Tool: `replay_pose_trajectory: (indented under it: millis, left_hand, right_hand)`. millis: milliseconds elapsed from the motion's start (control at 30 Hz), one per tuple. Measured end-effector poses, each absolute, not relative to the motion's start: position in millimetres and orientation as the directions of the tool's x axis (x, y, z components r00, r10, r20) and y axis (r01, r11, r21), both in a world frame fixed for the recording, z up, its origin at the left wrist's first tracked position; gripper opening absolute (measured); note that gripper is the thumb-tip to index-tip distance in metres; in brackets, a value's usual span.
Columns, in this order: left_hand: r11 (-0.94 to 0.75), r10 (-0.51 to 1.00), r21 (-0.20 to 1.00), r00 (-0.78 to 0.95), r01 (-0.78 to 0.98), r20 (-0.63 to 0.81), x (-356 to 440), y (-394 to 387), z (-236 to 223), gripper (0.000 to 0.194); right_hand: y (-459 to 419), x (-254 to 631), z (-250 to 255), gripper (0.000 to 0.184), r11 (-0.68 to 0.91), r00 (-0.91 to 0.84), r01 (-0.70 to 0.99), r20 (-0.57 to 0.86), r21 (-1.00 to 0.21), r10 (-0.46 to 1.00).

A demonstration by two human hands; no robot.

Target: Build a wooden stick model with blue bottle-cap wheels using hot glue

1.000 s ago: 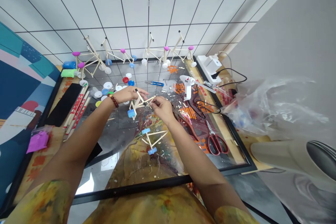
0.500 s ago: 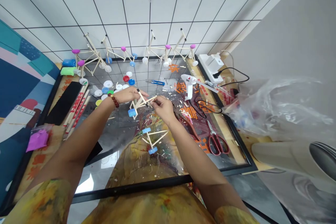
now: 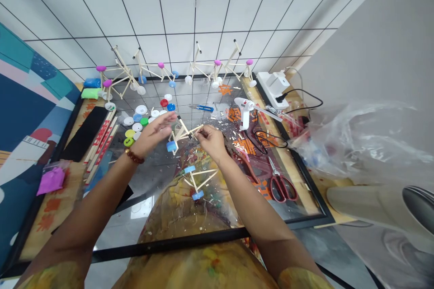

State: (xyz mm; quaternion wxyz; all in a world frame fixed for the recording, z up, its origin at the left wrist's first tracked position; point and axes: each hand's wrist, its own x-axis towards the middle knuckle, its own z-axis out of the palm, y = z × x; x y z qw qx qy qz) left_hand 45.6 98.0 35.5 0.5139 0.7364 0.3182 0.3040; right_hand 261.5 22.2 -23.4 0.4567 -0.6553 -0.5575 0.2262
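Note:
My right hand [image 3: 212, 142] pinches the end of a small model [image 3: 171, 146] made of thin wooden sticks, with a blue bottle cap as a wheel and a black-tipped crossbar. To the left of it, my left hand [image 3: 154, 132] is held with the fingers stretched out, apart from the model and holding nothing. A beaded bracelet [image 3: 134, 156] is on that wrist. Nearer to me lies a second stick frame [image 3: 198, 182] with blue caps at two corners.
Several finished stick models [image 3: 200, 65] with pink seats stand along the tiled wall. Loose bottle caps [image 3: 141, 109] lie at left of centre. Blue snips [image 3: 203, 108], a white glue gun [image 3: 244, 113] with its cord, red-handled scissors [image 3: 282, 185] and a power strip [image 3: 273, 90] occupy the far and right sides.
My left hand has let go of the stick model and drawn back left with its fingers opening out. My right hand keeps its pinch on the model, almost in the same place.

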Motion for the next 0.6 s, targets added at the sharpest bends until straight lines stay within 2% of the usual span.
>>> replay_pose_trajectory:
  millis: [100, 167, 267, 367, 600]
  left_hand:
    - [-0.325, 0.77, 0.937, 0.611, 0.127, 0.184, 34, 73, 20, 0.092]
    - [-0.334, 0.797, 0.929, 0.573, 0.159, 0.189, 36, 62, 8, 0.098]
    - [-0.286, 0.844, 0.945, 0.508, 0.16, 0.169, 44, 55, -5, 0.087]
    - [-0.238, 0.845, 0.955, 0.523, 0.179, 0.113, 47, 54, -12, 0.076]
    - [-0.26, 0.84, 0.939, 0.533, 0.224, 0.106, 45, 51, -14, 0.076]
  right_hand:
    - [22, 261, -25, 0.006, 0.02, 0.284, 0.516, 0.193, -0.856, 0.939]
    - [23, 262, -27, 0.006, 0.008, 0.287, 0.513, 0.18, -0.858, 0.941]
    - [24, 263, -28, 0.007, 0.011, 0.284, 0.522, 0.186, -0.853, 0.941]
    - [24, 263, -26, 0.009, 0.031, 0.273, 0.545, 0.213, -0.838, 0.938]
    - [23, 261, -19, 0.012, 0.018, 0.258, 0.597, 0.213, -0.802, 0.942]
